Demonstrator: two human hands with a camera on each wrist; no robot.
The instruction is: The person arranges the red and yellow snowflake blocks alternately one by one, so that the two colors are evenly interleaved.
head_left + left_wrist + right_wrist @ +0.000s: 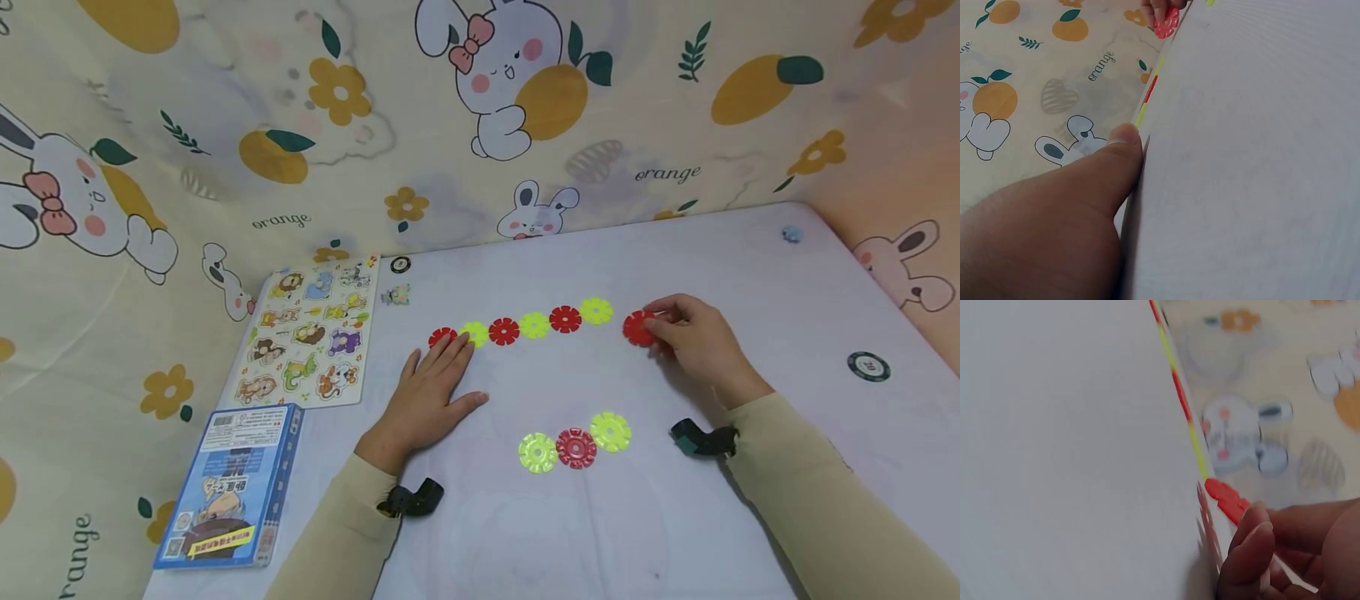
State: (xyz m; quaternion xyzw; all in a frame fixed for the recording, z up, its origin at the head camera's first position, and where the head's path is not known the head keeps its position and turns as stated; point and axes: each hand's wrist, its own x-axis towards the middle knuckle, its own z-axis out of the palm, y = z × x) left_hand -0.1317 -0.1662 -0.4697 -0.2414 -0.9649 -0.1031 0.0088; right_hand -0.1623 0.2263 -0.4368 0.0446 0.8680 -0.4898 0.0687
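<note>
My right hand (701, 346) pinches a red notched plastic disc (637, 328) between thumb and fingers. In the right wrist view, this red disc (1227, 500) is tilted, with its shadow on the table beneath. A row of red and yellow-green notched discs runs leftward from it, with a yellow-green disc (597, 311) at its right end. My left hand (427, 396) lies flat, fingers outstretched, its fingertips over the red disc (442, 336) at the row's left end and at the edge of the neighbouring yellow-green disc (477, 334). The fingers partly hide that red disc.
Nearer me lie two yellow-green discs (537, 452) with a red disc (577, 448) between them. An animal sticker sheet (307, 333) and a blue box (232, 483) are at left. Black round chips (868, 367) and a small blue piece (792, 234) lie farther out. Patterned cloth rises behind.
</note>
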